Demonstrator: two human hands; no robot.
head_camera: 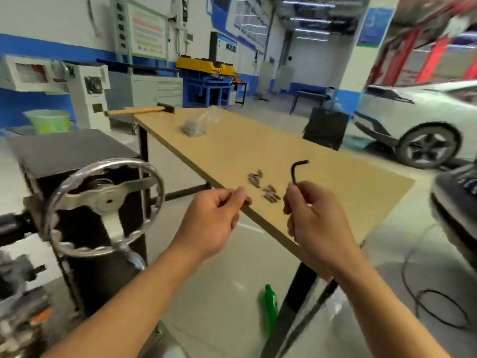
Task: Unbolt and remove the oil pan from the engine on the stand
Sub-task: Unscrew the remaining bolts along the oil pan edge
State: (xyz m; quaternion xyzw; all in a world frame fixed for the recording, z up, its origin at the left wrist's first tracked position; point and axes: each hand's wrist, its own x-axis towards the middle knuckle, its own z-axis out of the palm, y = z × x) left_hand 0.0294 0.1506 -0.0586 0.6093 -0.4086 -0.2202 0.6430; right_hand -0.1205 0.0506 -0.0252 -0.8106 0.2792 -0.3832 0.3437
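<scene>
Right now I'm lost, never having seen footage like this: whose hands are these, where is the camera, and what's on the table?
The single picture comes from a camera worn on a person's head, looking down at their own bare hands. The right hand grips a black bent key; the left hand pinches a small piece, too blurred to name. On the wooden table lie loose bolts, a plastic bag and a hammer. The metal wheel at left sits on a dark stand.

Loose bolts (255, 179) on wooden table (335, 177)
</scene>
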